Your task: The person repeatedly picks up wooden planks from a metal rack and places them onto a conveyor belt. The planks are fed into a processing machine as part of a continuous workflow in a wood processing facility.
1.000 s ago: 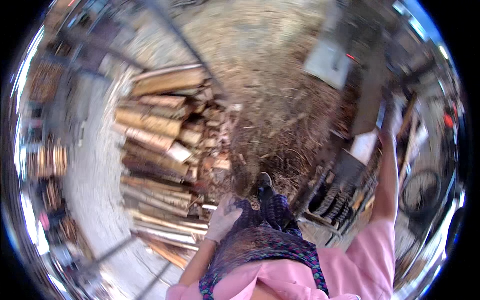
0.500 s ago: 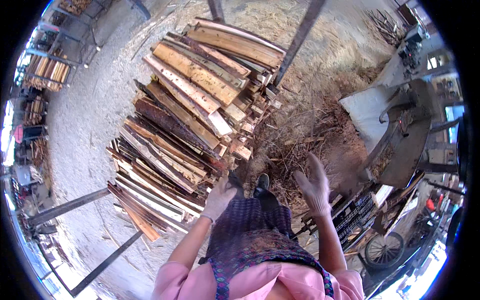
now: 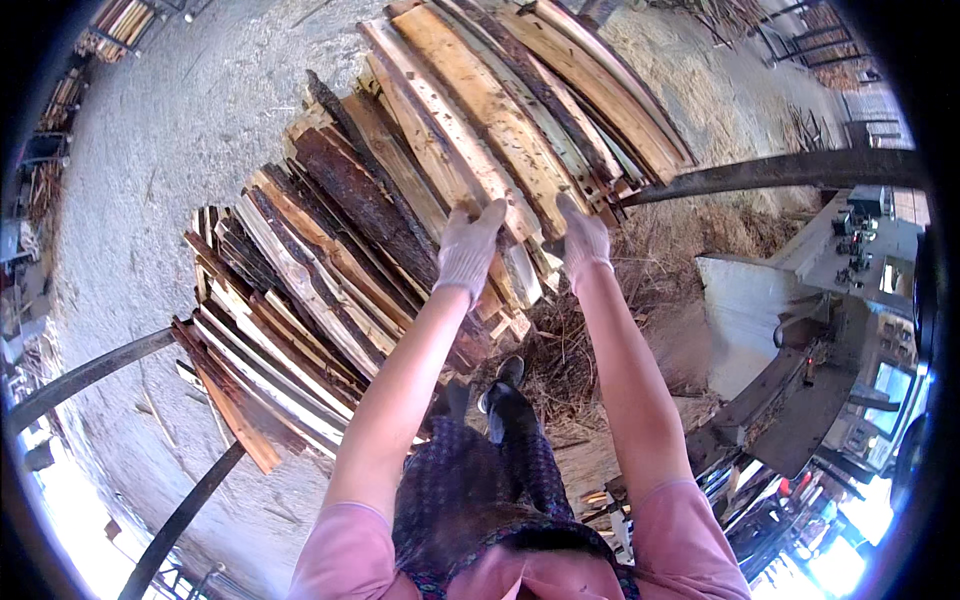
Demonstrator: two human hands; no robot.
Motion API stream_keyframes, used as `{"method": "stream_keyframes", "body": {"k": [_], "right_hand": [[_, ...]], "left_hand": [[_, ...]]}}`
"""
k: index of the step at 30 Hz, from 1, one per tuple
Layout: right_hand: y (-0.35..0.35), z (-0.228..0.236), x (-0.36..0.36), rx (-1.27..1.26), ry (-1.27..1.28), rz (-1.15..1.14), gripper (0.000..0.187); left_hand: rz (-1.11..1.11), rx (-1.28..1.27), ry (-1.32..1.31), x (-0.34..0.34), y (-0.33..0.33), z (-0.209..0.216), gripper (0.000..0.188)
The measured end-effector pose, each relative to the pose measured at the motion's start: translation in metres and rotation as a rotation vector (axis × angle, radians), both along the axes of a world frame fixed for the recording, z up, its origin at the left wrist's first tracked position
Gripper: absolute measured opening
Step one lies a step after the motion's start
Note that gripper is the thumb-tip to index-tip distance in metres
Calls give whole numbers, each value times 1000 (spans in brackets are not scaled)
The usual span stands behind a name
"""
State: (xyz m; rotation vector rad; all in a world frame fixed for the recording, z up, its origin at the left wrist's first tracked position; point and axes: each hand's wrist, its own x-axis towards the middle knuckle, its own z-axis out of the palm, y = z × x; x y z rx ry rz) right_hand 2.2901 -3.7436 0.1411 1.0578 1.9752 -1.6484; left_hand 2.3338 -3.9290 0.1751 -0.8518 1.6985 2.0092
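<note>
A pile of rough-sawn wooden boards [image 3: 340,215], some edged with dark bark, lies ahead of me. Both arms reach out over its near right ends. My left hand [image 3: 468,248], in a pale knit glove, touches a light board [image 3: 440,115], thumb spread from the fingers. My right hand [image 3: 586,245], gloved likewise, is at the near end of a wide yellowish board [image 3: 490,95], fingers stretched along it. Neither hand is visibly closed round a board; the undersides of the fingers are hidden.
Dark metal posts [image 3: 780,172] jut from the pile's right side, and others [image 3: 95,375] from its left. Bark scraps [image 3: 560,350] litter the ground by my shoes [image 3: 503,385]. A machine with a pale metal panel [image 3: 745,315] stands at right.
Both hands have moved forward from beside my body onto the boards' near ends. My view has shifted, so the pile appears nearer, and I have stepped closer to it.
</note>
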Motion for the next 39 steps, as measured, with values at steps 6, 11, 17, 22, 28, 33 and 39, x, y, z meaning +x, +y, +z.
{"method": "stream_keyframes", "body": {"k": [6,11,17,22,28,33,39], "right_hand": [[-4,32,42,-290,-107,34,63],[8,17,37,-289,-9,34,55],[-24,8,22,-774,22,-270,52],[-48,85,44,-460,163,176,56],[-59,104,109,-376,-193,669,79],[-66,65,156,-273,31,587,64],[-93,84,190,-471,116,605,69]], "left_hand": [[-1,124,-62,-7,-20,-23,64],[138,183,-2,17,-38,-30,38],[89,-44,27,-31,-16,-30,75],[273,258,192,-8,-31,61,65],[262,108,-46,75,-75,52,98],[323,132,-81,143,-44,74,59],[28,-588,9,192,-40,113,48]]}}
